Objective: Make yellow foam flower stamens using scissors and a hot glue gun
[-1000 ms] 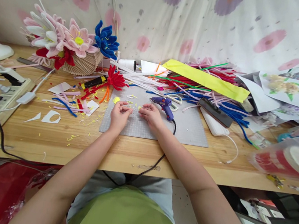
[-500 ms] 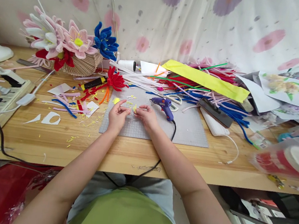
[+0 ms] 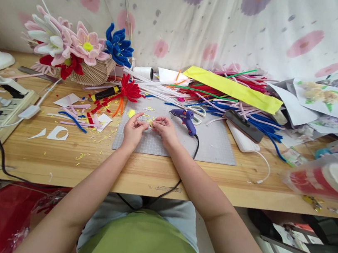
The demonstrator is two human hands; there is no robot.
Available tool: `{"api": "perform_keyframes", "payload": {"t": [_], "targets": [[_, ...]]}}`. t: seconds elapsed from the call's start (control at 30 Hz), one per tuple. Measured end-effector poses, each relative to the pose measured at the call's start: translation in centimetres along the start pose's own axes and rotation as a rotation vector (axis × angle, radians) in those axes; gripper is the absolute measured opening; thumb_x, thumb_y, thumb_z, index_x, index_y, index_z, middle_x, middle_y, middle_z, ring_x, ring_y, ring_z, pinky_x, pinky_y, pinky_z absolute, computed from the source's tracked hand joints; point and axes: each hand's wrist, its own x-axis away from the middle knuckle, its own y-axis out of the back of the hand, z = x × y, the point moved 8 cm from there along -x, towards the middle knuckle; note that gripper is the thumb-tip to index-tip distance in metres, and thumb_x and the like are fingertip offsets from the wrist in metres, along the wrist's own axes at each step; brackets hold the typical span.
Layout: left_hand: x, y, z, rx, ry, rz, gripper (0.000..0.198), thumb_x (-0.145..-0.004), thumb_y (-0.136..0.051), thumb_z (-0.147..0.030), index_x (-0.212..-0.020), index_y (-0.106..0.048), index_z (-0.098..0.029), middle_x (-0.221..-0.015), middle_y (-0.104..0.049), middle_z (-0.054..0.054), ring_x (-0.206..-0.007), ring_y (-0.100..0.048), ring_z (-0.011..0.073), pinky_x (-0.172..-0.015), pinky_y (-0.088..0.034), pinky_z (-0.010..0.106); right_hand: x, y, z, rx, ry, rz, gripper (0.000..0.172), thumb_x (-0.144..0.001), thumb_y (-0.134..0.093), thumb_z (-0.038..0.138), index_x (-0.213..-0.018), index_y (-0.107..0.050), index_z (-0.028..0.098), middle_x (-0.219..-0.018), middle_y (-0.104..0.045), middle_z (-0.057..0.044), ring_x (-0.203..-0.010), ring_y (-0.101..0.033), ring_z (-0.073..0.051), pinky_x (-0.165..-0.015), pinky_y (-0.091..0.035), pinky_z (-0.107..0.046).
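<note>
My left hand and my right hand meet over the grey cutting mat, thumbs and fingertips pinched close together. Between them is a thin pale strand, its ends hidden by my fingers. A small yellow piece shows at my right fingertips. Just beyond the hands, thin yellow bits and a yellow scrap lie on the mat. A purple glue gun rests to the right of my right hand, and a red fuzzy flower is at the mat's far left.
Several finished flowers stand at the back left. Bundled fuzzy stems and a yellow strip pile along the back. A power strip sits left; a bagged cup stands right. The glue gun's black cord crosses the table edge.
The yellow piece at my right fingertips has tipped lower and is more hidden. My hands stay in nearly the same place, fingers shifting slightly.
</note>
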Motion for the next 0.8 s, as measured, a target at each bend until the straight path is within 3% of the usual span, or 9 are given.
{"api": "perform_keyframes", "payload": {"t": [0.2, 0.53, 0.8], "targets": [[0.0, 0.0, 0.3, 0.035, 0.009, -0.001, 0.045, -0.060, -0.072, -0.026, -0.103, -0.059, -0.017, -0.059, -0.060, -0.004, -0.059, -0.058, 0.0106, -0.068, -0.047, 0.026, 0.1, 0.0, -0.1, -0.039, -0.020, 0.011, 0.035, -0.049, -0.075, 0.018, -0.075, -0.052, 0.017, -0.064, -0.061, 0.005, -0.061, -0.058, -0.008, -0.060, -0.047, -0.021], [0.1, -0.4, 0.4, -0.013, -0.009, 0.036, 0.053, -0.057, -0.073, -0.024, -0.105, -0.051, -0.017, -0.074, -0.062, 0.000, -0.070, -0.060, 0.0124, -0.071, -0.047, 0.027, 0.0, 0.0, 0.0, -0.025, -0.011, 0.019, 0.040, -0.045, -0.077, 0.023, -0.074, -0.051, 0.017, -0.063, -0.059, 0.006, -0.061, -0.057, -0.007, -0.061, -0.046, -0.022], [0.3, 0.0, -0.6, -0.085, -0.126, 0.018, 0.052, -0.061, -0.072, -0.026, -0.107, -0.050, -0.019, -0.081, -0.063, 0.002, -0.077, -0.062, 0.0135, -0.078, -0.048, 0.029, 0.0, -0.3, -0.1, 0.040, 0.017, 0.038, 0.042, -0.044, -0.078, 0.026, -0.074, -0.049, 0.018, -0.062, -0.060, 0.005, -0.059, -0.056, -0.008, -0.060, -0.046, -0.023]]}}
